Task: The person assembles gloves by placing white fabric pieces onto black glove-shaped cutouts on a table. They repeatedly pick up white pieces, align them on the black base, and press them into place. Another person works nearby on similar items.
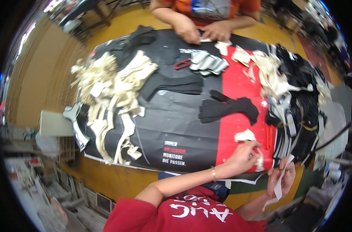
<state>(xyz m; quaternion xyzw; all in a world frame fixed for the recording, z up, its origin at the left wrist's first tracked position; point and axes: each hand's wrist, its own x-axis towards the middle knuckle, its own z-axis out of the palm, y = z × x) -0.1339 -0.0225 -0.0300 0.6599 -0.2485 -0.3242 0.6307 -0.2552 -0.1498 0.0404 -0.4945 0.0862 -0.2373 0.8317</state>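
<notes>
My left hand (243,157) is at the near edge of the red part of the table cover, its fingers pinched on a cream cloth piece (245,135). Cream cloth shows both beyond the fingers and to their right. Off the table's near right edge, my right hand (283,180) is closed on a white strip (278,190), which sticks up above the fingers and dangles below them. A red pen-like tool (269,137) lies just beyond my hands. Farther in lies a stack of black socks (230,109).
Tangled cream cloth pieces (131,75) cover the table's left side. Banded black and grey bundles (305,98) crowd the right. Grey-and-white folded pieces (208,63) lie beside red-handled scissors (181,64). Across the table, a person's hands (187,31) handle a small light piece.
</notes>
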